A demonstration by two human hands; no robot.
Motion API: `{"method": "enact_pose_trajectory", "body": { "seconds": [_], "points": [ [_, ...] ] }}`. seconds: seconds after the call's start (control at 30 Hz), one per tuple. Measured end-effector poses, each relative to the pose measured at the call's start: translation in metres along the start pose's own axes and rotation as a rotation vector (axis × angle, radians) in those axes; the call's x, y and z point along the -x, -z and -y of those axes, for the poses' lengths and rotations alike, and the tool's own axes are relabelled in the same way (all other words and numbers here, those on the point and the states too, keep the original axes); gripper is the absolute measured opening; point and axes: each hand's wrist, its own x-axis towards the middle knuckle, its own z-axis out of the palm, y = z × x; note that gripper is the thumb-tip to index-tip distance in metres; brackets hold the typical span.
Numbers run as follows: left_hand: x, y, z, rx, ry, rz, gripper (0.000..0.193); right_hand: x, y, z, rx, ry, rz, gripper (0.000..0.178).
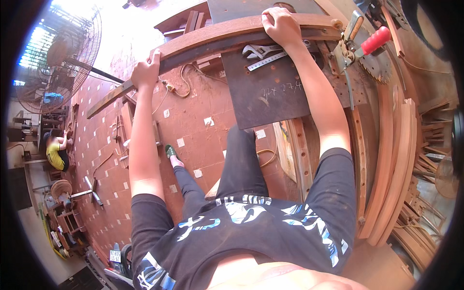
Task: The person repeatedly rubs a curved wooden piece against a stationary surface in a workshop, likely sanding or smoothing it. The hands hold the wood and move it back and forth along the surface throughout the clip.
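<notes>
Left hand: the person's left hand (pixel 146 71) is closed around the left part of the curved wooden rail (pixel 212 36), where a dark curved strip (pixel 208 50) lies along the rail's near edge.
Right hand: the right hand (pixel 282 28) curls over the rail toward its right end; the undersides of its fingers are hidden from me.
Overhang risk: the left part reaches past the table (pixel 256 104), so it could dip or twist if the left hand loosened.
Clutter risk: an adjustable wrench (pixel 261 51) and a steel rule (pixel 267 61) lie loose just beside the strip; a sideways swing could catch them.
Blade risk: a toothed circular blade (pixel 375 67) sits near the right end; a slip that way could bring skin near its teeth. I can't tell if it is mounted.
Rail to hands: it runs under both palms, spanning the gap between them, bowed away from the person.
Clamp: a red-handled toggle clamp (pixel 376 40) stands beside the rail's right end.
Farther out: a pedestal fan (pixel 58 53) and a yellow-shirted co-worker (pixel 56 153) are off to the left.
</notes>
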Motion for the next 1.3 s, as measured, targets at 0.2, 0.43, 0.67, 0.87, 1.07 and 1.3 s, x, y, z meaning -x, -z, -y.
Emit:
{"method": "enact_pose_trajectory", "body": {
  "seconds": [0.2,0.43,0.67,0.87,1.07,1.3],
  "points": [
    [-0.007,-0.001,-0.006,-0.022,0.002,0.031,0.083,-0.003,0.004,0.003,0.063,-0.081,0.085,0.029],
    [-0.015,-0.005,-0.012,-0.006,-0.005,-0.023,0.083,-0.006,0.004,0.0,0.064,-0.065,0.013,0.028],
    [-0.011,-0.004,-0.014,-0.014,-0.005,-0.036,0.08,-0.006,0.006,0.001,0.043,-0.1,0.006,0.027],
    [-0.013,-0.006,-0.008,-0.025,0.001,-0.003,0.08,-0.006,0.004,0.001,0.027,-0.135,0.031,0.03],
    [-0.001,0.001,-0.015,-0.011,-0.027,-0.034,0.07,-0.008,0.007,0.003,0.049,-0.123,0.096,0.03],
    [0.006,0.008,-0.006,0.024,-0.099,-0.082,0.066,-0.005,0.012,0.011,-0.003,-0.159,0.157,0.029]
  ]
}}
